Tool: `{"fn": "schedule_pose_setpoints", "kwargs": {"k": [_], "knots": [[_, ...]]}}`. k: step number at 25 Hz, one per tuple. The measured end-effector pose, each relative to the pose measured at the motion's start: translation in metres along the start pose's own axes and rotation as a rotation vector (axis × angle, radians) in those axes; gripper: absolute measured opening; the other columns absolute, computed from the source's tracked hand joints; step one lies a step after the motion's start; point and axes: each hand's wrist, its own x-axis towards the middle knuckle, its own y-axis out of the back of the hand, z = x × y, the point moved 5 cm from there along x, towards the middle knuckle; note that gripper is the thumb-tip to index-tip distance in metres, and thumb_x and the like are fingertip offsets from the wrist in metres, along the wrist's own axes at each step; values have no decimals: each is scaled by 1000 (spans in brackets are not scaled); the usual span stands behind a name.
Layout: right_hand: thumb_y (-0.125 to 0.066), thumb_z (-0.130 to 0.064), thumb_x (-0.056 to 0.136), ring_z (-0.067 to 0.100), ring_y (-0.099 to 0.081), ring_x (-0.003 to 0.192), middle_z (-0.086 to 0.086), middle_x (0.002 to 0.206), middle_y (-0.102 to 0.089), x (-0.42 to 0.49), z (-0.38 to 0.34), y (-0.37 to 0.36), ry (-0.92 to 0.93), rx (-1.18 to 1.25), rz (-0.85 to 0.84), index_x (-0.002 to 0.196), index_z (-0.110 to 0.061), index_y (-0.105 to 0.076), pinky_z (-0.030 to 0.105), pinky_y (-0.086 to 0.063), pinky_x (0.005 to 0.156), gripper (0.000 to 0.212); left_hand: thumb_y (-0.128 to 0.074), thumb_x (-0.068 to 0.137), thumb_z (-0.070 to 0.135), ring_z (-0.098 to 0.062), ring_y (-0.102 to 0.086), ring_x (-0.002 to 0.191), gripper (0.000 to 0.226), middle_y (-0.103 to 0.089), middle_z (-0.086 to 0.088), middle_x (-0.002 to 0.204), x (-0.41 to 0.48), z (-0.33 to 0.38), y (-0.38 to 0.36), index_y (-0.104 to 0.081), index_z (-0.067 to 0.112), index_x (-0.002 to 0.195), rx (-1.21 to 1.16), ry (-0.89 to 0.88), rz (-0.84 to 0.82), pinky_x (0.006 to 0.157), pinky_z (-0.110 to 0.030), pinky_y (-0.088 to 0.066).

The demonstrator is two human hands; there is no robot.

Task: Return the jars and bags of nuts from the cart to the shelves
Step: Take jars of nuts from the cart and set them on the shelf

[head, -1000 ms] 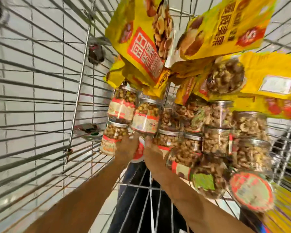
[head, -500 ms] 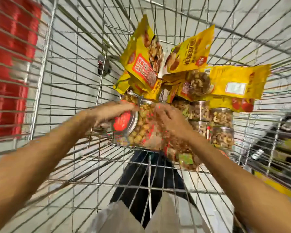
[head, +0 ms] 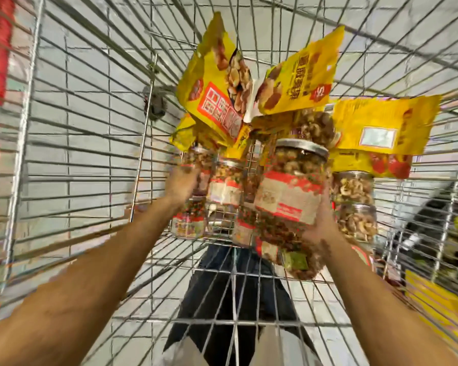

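Evidently the picking-up step is in hand: a large jar (head: pixel 288 191) of mixed nuts, with a silver lid and a red-and-cream label, is held upright above the rest of the load by the right hand (head: pixel 321 225), which is clasped on it from the right side and below. The left hand (head: pixel 181 183) is laid against a smaller jar (head: pixel 196 159) at the left of the cluster, but the fingers are lost in motion blur, so it cannot be told whether that jar is gripped or only touched. Everything is seen inside the wire cart (head: pixel 90 159) and no shelf is shown, so the task is judged far from done. Next, the left hand's hold would need to be made sure, and both jars brought up clear of the wire sides without the bags being dragged along. Three yellow bags (head: pixel 217 83) printed with nuts are leaned behind the jars at the far end. Another labelled jar (head: pixel 224 180) is stood between the hands. Two clear jars of paler nuts (head: pixel 353 186) are stacked at the right. A jar with a green label (head: pixel 295 260) is lying low beneath the held one.
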Motion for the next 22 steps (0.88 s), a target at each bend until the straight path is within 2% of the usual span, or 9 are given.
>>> {"fn": "schedule_pose_setpoints", "kwargs": {"k": [3,6,7,10,13,15,18,19,22], "knots": [[-81,-70,18,24,-72,77,7,87,-75,13,7,26,-49,4,-41,78,-20,-78,39,-59,58,79,-44,98,34,-40,-56,110,42,-62,-26,115,15,-45,-32,-60,-2,113,204,57,61,91,-39,-44],[-79,-73,15,22,-72,77,5,83,-75,28,13,46,-86,-7,-63,73,-21,-78,38,-59,59,78,-55,92,36,-36,-55,114,45,-60,-18,120,34,-49,-84,-53,4,124,74,36,-11,77,-19,-43],[-78,-74,16,23,-72,77,5,84,-75,32,14,50,-98,-7,-71,74,-21,-78,38,-58,60,79,-61,89,36,-36,-52,117,53,-56,-20,126,43,-49,-97,-50,0,126,56,18,-7,80,-17,-46],[-81,-71,15,25,-72,78,7,88,-75,40,17,66,-133,35,-39,80,-20,-79,42,-59,62,83,-71,76,49,-37,-32,136,97,-32,-25,147,76,-53,-113,-26,-7,141,200,-15,125,113,-38,-28],[-81,-68,24,25,-72,81,7,90,-75,43,18,69,-122,65,-93,81,-20,-79,42,-59,66,75,-67,69,65,-38,-22,140,116,-21,-28,150,92,-53,-124,-15,-8,144,332,16,270,115,-46,-19],[-83,-65,21,26,-72,80,9,90,-75,45,19,69,-138,99,-100,79,-20,-79,43,-59,64,74,-63,64,72,-38,-28,136,118,-29,-28,145,99,-54,-127,-21,-7,141,382,14,366,113,-47,-24],[-87,-58,8,24,-72,70,8,80,-75,46,19,68,-161,132,-101,69,-18,-79,39,-58,53,74,-63,50,82,-35,-51,120,113,-55,-19,128,133,-62,-116,-46,2,128,170,20,195,102,-45,-41],[-87,-57,6,24,-72,67,8,77,-75,46,18,67,-163,123,-102,67,-18,-78,38,-58,51,73,-61,43,85,-34,-54,117,117,-58,-17,126,142,-66,-114,-48,4,128,106,39,87,101,-45,-43],[-87,-59,13,24,-72,72,8,81,-75,51,14,67,-156,74,-116,73,-16,-79,37,-58,56,73,-64,42,78,-31,-56,116,113,-59,-13,128,152,-71,-107,-48,9,131,22,48,-2,103,-44,-43]]}}
